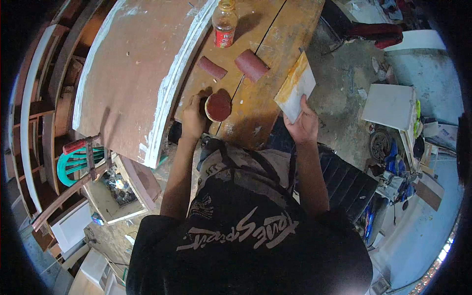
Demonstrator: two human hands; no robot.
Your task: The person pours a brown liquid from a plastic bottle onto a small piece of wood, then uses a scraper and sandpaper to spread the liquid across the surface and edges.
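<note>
While my left hand (194, 118) holds the round red-faced object (219, 106) by the near edge of the tabletop (290, 22), the stained board (298, 84), gripped low in my right hand (304, 125) at the right edge, could, I judge, drop if that grip slackens.

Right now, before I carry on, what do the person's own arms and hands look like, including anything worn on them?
The left hand and right hand are bare, with no gloves visible. Both forearms are uncovered, and I see no watch or cable on them. Black sleeves end around the elbows, part of a black shirt with pale lettering.
</note>
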